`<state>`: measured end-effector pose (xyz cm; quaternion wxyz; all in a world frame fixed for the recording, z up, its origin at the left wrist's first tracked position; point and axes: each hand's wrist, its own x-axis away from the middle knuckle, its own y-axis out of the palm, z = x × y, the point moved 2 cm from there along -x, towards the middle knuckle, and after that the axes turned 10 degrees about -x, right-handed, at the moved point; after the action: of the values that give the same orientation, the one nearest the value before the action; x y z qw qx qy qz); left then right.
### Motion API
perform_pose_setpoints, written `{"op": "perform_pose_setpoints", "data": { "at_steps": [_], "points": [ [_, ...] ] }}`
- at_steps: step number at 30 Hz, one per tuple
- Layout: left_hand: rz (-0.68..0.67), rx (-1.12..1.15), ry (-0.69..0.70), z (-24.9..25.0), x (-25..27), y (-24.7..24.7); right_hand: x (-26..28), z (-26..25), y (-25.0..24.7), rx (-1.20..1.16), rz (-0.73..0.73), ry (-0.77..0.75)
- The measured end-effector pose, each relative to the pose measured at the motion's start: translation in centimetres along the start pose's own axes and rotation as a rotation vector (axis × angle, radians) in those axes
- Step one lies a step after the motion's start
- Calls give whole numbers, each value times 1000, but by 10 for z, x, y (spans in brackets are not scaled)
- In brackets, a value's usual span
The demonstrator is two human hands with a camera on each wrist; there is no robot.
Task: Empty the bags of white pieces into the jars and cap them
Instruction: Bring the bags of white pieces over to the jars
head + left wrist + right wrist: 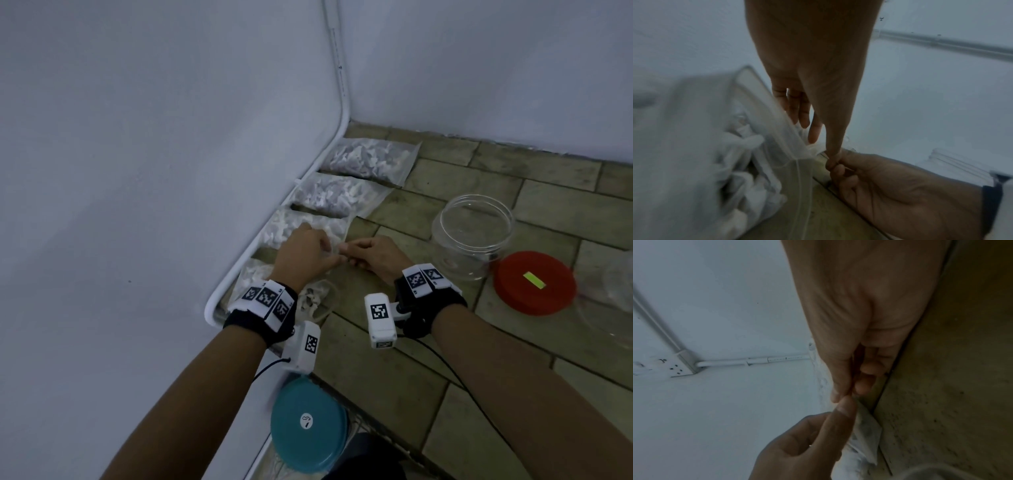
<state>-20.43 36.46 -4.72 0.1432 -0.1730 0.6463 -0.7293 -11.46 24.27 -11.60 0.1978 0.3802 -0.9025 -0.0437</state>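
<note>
Clear plastic bags of white pieces are lying in a row along the wall on the tiled floor [428,359], and the person is working at the mouth of one of them. Left hand [305,253] and right hand [373,255] are meeting at the top edge of the held bag [789,151], each pinching a lip of the thin film between thumb and fingers [844,410]; both sets of fingers are closed narrow on the plastic, apparently pulling the seal apart. That bag is sitting low between the hands, just beside the white pipe [102,192] at the wall's foot, its white pieces [748,186] still inside. Three more bags are lying further along the wall: the near full bag [291,226] partly under the left hand, the middle bag [335,195], and the far bag [370,159], all looking full and sealed. Open jar [472,233] is standing empty to the right of the hands, with the red lid [534,282] lying flat on the floor touching or just beside its base. Teal lid [308,425] is lying close to the person, below the left wrist; its jar is not clearly showing, though something clear and blurred is sitting at the right edge of the head view and cannot be identified. Judging by this, the task is barely starting: no pieces poured, no jar capped, first bag still being opened. Left to do: finishing the opening, tipping each bag into a jar, and putting on the lids.
</note>
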Motion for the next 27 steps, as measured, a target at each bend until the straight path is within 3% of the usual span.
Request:
{"op": "perform_pose_setpoints", "data": {
  "at_steps": [9,27],
  "points": [
    [-73,190,-1,2,-2,-3,0,4,0,-8,-36,-44],
    [-82,219,-16,10,1,-1,4,0,3,-248,-15,-12]
  ]
}}
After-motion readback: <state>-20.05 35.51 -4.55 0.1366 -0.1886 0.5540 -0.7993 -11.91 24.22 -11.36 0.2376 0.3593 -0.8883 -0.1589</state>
